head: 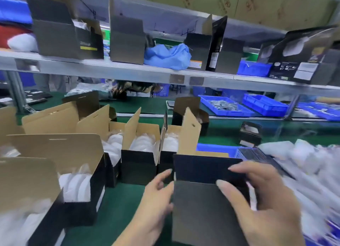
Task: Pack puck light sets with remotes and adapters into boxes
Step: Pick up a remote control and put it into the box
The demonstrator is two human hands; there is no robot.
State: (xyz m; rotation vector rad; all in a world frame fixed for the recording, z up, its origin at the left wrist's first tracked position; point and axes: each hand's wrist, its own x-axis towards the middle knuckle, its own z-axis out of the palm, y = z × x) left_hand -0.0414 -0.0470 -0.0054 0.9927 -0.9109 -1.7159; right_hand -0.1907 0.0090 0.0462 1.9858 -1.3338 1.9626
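Both hands meet the black carton point(206, 205): right hand point(261, 205) apparently gripping its top flap, left hand point(156, 199) relaxed alongside. Light, creasable cardboard; hold the side walls.

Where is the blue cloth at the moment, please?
In the head view, the blue cloth lies bunched on the shelf above the belt, about mid-frame, between two open dark boxes.

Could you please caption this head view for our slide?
Both hands grip a black box beside open boxes of bagged lights.
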